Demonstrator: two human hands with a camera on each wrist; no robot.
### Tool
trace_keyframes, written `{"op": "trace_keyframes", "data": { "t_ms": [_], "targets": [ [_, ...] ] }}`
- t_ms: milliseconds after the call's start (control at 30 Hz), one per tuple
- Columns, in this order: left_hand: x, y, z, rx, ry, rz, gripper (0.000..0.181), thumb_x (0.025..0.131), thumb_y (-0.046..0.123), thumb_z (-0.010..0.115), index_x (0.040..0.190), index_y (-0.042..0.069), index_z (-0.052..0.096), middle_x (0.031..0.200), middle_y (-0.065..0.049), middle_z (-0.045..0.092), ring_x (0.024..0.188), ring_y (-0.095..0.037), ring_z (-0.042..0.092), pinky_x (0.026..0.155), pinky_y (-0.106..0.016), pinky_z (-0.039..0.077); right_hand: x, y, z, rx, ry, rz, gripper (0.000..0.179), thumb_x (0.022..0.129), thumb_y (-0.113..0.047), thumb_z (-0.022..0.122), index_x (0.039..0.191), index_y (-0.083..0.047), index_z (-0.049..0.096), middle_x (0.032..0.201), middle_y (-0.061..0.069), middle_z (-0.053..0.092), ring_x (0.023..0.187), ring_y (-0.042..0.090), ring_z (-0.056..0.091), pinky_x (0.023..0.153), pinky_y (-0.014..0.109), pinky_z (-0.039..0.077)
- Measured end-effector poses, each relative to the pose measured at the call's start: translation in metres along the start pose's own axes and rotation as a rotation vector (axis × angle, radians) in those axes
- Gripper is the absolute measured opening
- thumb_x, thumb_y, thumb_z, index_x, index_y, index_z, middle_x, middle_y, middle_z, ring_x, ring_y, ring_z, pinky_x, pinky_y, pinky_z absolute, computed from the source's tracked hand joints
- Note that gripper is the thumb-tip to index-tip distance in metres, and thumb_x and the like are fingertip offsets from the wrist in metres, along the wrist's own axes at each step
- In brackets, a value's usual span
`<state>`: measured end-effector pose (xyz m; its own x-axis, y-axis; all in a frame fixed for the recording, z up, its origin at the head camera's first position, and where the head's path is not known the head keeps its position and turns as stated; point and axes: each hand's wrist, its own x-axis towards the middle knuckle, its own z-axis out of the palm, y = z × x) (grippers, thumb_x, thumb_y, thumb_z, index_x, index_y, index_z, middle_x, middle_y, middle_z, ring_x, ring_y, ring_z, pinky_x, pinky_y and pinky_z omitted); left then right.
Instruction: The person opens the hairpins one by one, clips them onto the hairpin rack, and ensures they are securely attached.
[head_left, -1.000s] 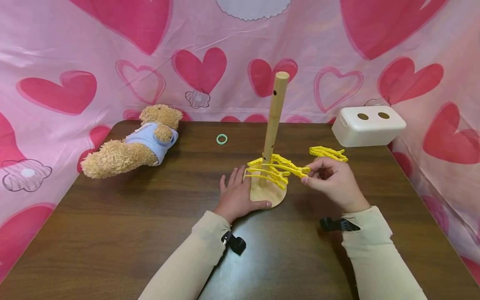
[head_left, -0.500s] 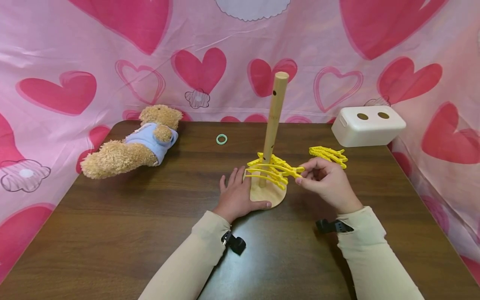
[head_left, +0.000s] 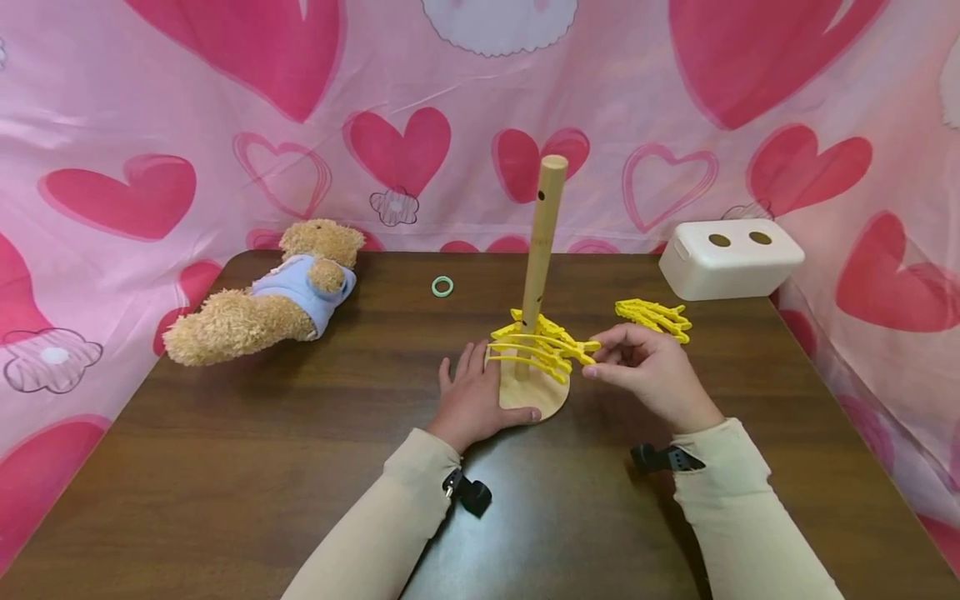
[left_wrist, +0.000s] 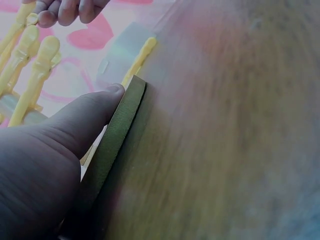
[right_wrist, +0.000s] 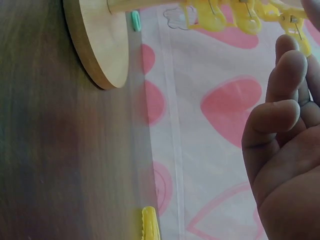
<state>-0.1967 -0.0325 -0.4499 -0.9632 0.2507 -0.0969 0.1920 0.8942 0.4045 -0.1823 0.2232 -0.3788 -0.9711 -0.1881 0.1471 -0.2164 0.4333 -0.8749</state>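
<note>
My left hand [head_left: 474, 396] lies spread on the round base [head_left: 551, 402] of an upright wooden post [head_left: 543, 237], thumb along the near rim. In the left wrist view the thumb [left_wrist: 85, 117] touches the base's edge [left_wrist: 117, 132]. Several long yellow spring clips [head_left: 536, 360] cross the lower post. My right hand [head_left: 651, 371], to the right of the post, pinches the handle end of one yellow spring clip [head_left: 587, 350] between thumb and fingers. Its long arms reach across the post among the others. The right wrist view shows metal springs in the clips [right_wrist: 247, 20].
Behind my right hand lies a pile of yellow clips [head_left: 652, 318]. A white box with two round holes [head_left: 731, 271] stands at the back right. Toward the back lies a green ring [head_left: 442, 287]. A teddy bear [head_left: 288, 292] in a blue top lies at the left.
My right hand has moved slightly left toward the post, carrying the clip's handle end with it. My left hand stays on the base. The head view has tilted slightly.
</note>
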Motion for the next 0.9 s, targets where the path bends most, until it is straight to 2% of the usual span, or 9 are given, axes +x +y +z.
{"op": "trace_keyframes", "data": {
  "t_ms": [133, 300, 500, 733, 900],
  "targets": [
    [-0.001, 0.0, 0.0, -0.008, -0.003, -0.002, 0.115, 0.071, 0.081, 0.068, 0.155, 0.01, 0.037, 0.164, -0.011, 0.021, 0.152, -0.034, 0.011, 0.118, -0.063, 0.002, 0.0, 0.0, 0.005, 0.01, -0.013, 0.004, 0.034, 0.083, -0.029, 0.084, 0.109, -0.011, 0.072, 0.092, 0.008, 0.07, 0.078, 0.027, 0.06, 0.067, 0.029, 0.055],
    [0.0, 0.0, 0.001, -0.004, 0.001, 0.001, 0.115, 0.071, 0.081, 0.068, 0.155, 0.01, 0.035, 0.164, -0.011, 0.021, 0.152, -0.034, 0.012, 0.118, -0.063, 0.002, 0.0, -0.001, 0.01, 0.007, 0.02, -0.015, 0.032, 0.083, -0.028, 0.085, 0.108, -0.013, 0.072, 0.091, 0.006, 0.069, 0.076, 0.027, 0.059, 0.065, 0.028, 0.054],
    [-0.001, 0.0, 0.0, -0.008, 0.007, 0.008, 0.115, 0.071, 0.081, 0.068, 0.157, 0.012, 0.033, 0.163, -0.011, 0.023, 0.152, -0.035, 0.012, 0.117, -0.065, 0.002, 0.003, 0.0, 0.017, -0.022, -0.016, -0.038, 0.031, 0.083, -0.031, 0.084, 0.107, -0.015, 0.072, 0.086, 0.005, 0.067, 0.075, 0.027, 0.056, 0.063, 0.028, 0.051],
    [0.0, 0.001, -0.001, -0.009, 0.001, 0.007, 0.116, 0.072, 0.081, 0.068, 0.158, 0.012, 0.031, 0.163, -0.011, 0.023, 0.152, -0.035, 0.012, 0.117, -0.065, 0.002, 0.003, 0.0, 0.02, -0.09, 0.076, -0.118, 0.029, 0.086, -0.025, 0.082, 0.112, -0.016, 0.074, 0.088, -0.001, 0.066, 0.073, 0.022, 0.055, 0.06, 0.027, 0.048],
    [-0.001, 0.002, -0.001, -0.012, 0.003, 0.012, 0.117, 0.072, 0.08, 0.068, 0.159, 0.012, 0.028, 0.163, -0.011, 0.023, 0.152, -0.035, 0.012, 0.117, -0.065, 0.001, 0.004, -0.001, 0.023, -0.083, 0.077, -0.131, 0.029, 0.087, -0.025, 0.081, 0.113, -0.015, 0.074, 0.089, -0.002, 0.065, 0.074, 0.02, 0.055, 0.062, 0.026, 0.049]
  ]
}}
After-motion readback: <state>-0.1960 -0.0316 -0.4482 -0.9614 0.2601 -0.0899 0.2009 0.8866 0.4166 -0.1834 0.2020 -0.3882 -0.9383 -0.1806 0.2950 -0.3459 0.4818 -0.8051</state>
